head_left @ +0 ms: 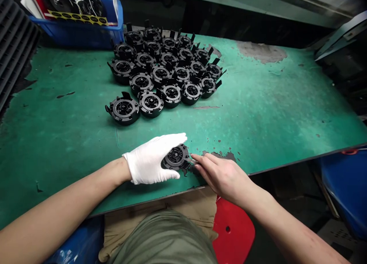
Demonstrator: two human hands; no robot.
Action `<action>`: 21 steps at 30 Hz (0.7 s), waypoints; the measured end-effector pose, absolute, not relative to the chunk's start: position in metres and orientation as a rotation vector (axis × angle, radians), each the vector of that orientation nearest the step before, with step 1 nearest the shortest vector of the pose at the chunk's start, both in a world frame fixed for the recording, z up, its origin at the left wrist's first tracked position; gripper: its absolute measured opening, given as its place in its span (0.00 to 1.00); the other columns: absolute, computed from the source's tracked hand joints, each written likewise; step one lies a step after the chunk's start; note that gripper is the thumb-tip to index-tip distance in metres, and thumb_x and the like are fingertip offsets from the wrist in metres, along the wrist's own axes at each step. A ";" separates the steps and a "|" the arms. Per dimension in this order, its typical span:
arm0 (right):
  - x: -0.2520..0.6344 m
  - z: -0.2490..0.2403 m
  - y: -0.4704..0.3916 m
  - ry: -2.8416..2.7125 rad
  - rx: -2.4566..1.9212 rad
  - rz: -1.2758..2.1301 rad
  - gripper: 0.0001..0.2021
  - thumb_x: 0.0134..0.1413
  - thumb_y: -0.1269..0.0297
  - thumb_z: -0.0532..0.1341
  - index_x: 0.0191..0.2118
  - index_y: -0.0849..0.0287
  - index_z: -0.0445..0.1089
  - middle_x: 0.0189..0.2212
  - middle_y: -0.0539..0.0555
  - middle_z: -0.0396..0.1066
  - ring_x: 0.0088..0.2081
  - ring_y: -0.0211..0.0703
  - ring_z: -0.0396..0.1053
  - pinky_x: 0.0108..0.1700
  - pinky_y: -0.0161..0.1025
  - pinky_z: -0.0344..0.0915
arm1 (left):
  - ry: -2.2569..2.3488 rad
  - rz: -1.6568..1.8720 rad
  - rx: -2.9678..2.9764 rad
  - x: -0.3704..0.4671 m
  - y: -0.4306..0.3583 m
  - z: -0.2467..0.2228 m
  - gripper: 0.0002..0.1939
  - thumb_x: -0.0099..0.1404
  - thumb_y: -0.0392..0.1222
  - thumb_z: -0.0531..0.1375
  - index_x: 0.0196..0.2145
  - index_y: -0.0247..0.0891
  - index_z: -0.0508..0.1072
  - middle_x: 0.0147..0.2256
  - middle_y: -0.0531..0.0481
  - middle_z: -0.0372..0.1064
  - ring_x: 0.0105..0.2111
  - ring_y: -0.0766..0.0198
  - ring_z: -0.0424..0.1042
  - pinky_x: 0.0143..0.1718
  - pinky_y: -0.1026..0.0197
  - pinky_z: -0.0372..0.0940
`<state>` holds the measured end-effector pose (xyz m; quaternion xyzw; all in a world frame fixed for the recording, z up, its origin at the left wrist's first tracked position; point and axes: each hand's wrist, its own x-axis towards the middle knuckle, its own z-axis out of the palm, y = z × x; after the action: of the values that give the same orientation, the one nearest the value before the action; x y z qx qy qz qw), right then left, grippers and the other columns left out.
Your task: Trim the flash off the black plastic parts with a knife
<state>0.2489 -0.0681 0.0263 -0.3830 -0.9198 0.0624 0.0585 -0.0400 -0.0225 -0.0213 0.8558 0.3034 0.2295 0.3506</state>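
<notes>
My left hand (pixel 153 160), in a white glove, is wrapped round a round black plastic part (pixel 175 155) near the table's front edge. The part lies face up, showing a ring and a hub. My bare right hand (pixel 225 174) pinches a small metal tool (pixel 191 161), whose thin tip touches the part's right rim. Most of the tool is hidden in the fingers. Beyond my hands stand several similar black parts (pixel 172 93) in close rows, many with upright tabs; one (pixel 124 109) sits at the front left of the group.
The green table top (pixel 258 114) is worn in patches. At the back left is a blue bin (pixel 77 34) holding black parts. Grey ribbed trays (pixel 14 42) rise at the far left. A red stool (pixel 233 231) is below the front edge.
</notes>
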 end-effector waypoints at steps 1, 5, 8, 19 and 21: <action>0.247 0.026 -0.070 -2.798 -1.175 0.141 0.16 0.81 0.63 0.53 0.61 0.66 0.70 0.35 0.54 0.74 0.30 0.41 0.73 0.29 0.40 0.61 | 0.792 0.598 2.217 -0.039 -0.022 -0.022 0.54 0.63 0.55 0.74 0.77 0.41 0.53 0.74 0.32 0.58 0.73 0.37 0.62 0.73 0.35 0.64; 0.241 0.030 -0.072 -2.865 -1.195 0.012 0.15 0.81 0.64 0.51 0.58 0.65 0.71 0.32 0.52 0.72 0.27 0.40 0.69 0.27 0.42 0.55 | 0.788 0.617 2.232 -0.038 -0.022 -0.027 0.54 0.62 0.53 0.75 0.76 0.40 0.53 0.73 0.31 0.60 0.72 0.38 0.64 0.72 0.35 0.66; 0.241 0.035 -0.064 -2.978 -1.113 0.006 0.12 0.79 0.67 0.53 0.55 0.65 0.71 0.32 0.51 0.71 0.27 0.41 0.69 0.27 0.44 0.54 | 0.787 0.623 2.240 -0.038 -0.022 -0.029 0.54 0.62 0.53 0.75 0.76 0.41 0.53 0.73 0.31 0.60 0.71 0.38 0.65 0.72 0.36 0.66; 0.248 0.044 -0.041 -3.206 -0.855 -0.030 0.08 0.74 0.74 0.54 0.51 0.63 0.70 0.31 0.50 0.70 0.25 0.41 0.66 0.27 0.46 0.47 | 0.777 0.617 2.210 -0.037 -0.021 -0.028 0.55 0.62 0.53 0.76 0.77 0.41 0.53 0.72 0.30 0.62 0.71 0.38 0.65 0.73 0.37 0.64; 0.247 0.044 -0.039 -3.202 -0.844 -0.012 0.08 0.75 0.73 0.53 0.48 0.61 0.70 0.31 0.50 0.69 0.25 0.40 0.64 0.26 0.47 0.44 | 0.768 0.611 2.204 -0.038 -0.021 -0.027 0.55 0.62 0.53 0.76 0.77 0.41 0.54 0.71 0.30 0.62 0.71 0.38 0.65 0.73 0.36 0.64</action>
<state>0.2467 -0.0387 0.0441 -0.2541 -0.9634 -0.0036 -0.0849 -0.0376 -0.0208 -0.0270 0.8534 0.2975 0.2367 0.3566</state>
